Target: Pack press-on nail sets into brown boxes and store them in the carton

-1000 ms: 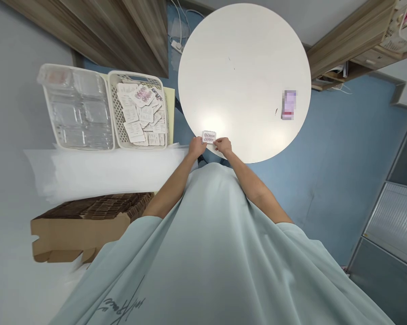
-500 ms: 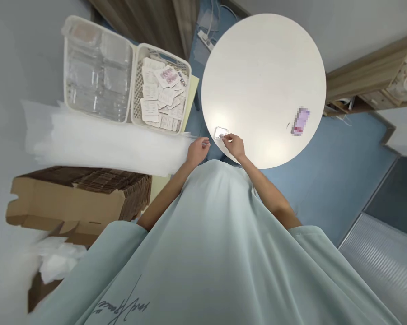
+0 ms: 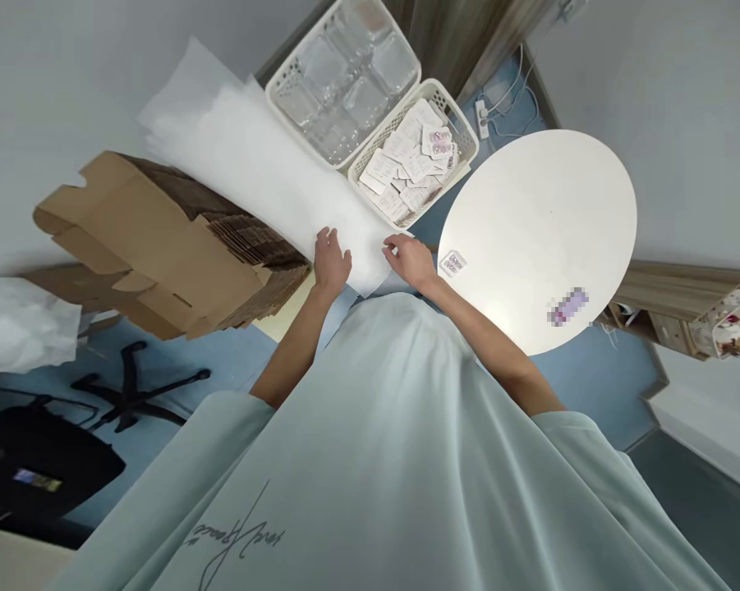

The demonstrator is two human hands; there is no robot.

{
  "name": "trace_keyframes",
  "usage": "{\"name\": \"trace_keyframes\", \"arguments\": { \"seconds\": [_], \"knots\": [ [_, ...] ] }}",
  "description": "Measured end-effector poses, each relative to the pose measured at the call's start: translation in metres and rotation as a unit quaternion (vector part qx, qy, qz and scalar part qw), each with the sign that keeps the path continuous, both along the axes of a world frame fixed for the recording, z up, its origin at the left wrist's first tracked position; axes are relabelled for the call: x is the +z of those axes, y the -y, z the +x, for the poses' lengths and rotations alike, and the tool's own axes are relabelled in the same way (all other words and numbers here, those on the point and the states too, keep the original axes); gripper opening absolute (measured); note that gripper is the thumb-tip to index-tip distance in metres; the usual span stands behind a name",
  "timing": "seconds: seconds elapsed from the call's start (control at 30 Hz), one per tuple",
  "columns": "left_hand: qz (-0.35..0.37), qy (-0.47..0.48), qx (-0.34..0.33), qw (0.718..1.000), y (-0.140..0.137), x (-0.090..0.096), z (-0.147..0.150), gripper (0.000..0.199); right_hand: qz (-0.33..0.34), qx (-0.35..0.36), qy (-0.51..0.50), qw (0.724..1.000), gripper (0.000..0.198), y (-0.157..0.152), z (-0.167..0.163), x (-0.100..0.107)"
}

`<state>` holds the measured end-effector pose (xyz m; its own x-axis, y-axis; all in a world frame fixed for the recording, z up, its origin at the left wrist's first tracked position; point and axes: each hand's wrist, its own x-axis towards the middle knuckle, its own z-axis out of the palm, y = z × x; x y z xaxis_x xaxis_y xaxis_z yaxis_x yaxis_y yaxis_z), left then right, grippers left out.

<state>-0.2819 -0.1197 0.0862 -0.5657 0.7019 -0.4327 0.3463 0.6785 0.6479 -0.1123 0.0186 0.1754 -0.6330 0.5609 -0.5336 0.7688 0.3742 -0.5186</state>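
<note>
We see a stack of white sheets (image 3: 283, 168) lying between the boxes (image 3: 153, 242) and the basket (image 3: 456, 115), with its near end toward our body. The left hand (image 3: 333, 261) is over the left side of this end, with its fingers spread and nothing seen in it. The right hand (image 3: 411, 261) is at the right side, with its fingers half bent. We cannot tell if it pinches a sheet or only is close above it, and for the left hand also we cannot tell the contact.

The sheets look thin and a little transparent, so we judge that each one is very light and soft, with almost no stiffness. Probably the surface is smooth, and the layers may slip on each other or cling together. For this reason it seems better to take hold at the near corner or along the loose edge, where one layer can be separated by rubbing with the fingertips. A hold in the middle would maybe wrinkle several layers together. A strong pull may crease or tear the sheet, so we think a gentle pinch is enough.

The pack (image 3: 452, 263) rests on the table (image 3: 542, 213), near its edge, to the right of the right hand, and no hand touches it.
</note>
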Motion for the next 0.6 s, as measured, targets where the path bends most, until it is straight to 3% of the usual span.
{"name": "trace_keyframes", "arguments": {
  "seconds": [0.2, 0.4, 0.6],
  "knots": [
    [-0.024, -0.012, -0.001, 1.0, -0.011, -0.011, 0.003, 0.069, 0.007, 0.067, 0.03, 0.997, 0.033, 0.015, -0.035, -0.005],
    [-0.051, -0.016, -0.027, 0.998, -0.007, -0.02, -0.002, 0.037, 0.008, 0.065, 0.055, 0.996, 0.033, 0.021, -0.027, -0.01],
    [-0.042, -0.017, -0.047, 0.998, -0.004, -0.011, -0.002, 0.041, 0.009, 0.038, 0.062, 0.997, 0.032, 0.015, -0.017, -0.005]
  ]
}}
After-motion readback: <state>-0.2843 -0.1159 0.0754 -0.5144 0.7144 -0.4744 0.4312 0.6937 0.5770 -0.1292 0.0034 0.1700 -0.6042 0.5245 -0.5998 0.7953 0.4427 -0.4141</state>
